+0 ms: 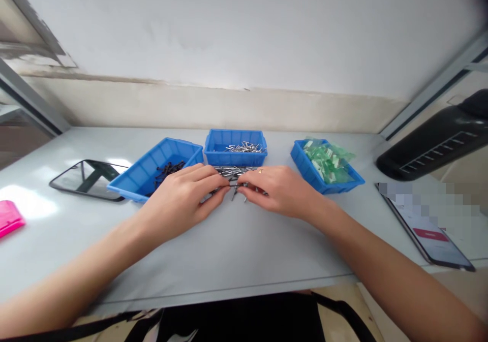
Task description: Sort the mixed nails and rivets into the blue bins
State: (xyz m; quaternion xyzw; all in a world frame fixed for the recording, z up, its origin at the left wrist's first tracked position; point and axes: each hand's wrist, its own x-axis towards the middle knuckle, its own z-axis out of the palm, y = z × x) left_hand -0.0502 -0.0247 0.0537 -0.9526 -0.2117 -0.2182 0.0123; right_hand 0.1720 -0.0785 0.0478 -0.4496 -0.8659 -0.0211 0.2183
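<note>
A loose pile of silver nails (pixel 232 172) lies on the grey table (pixel 236 250), just in front of the middle blue bin (pixel 235 154). My left hand (pixel 183 197) rests at the pile's left side, its fingers curled and pinched on nails at the pile's near edge. My right hand (pixel 276 189) sits at the pile's right side with fingers pinched on nails too. The fingertips of both hands nearly meet over the nails. What exactly each pinch holds is partly hidden by the fingers.
The middle bin holds more silver nails. A left blue bin (pixel 152 172) holds dark screws, a right blue bin (pixel 324 166) holds green-and-white packets. A phone (pixel 86 179) lies far left by a pink object (pixel 9 217). Another phone (pixel 429 230) and a black device (pixel 434 141) are at right.
</note>
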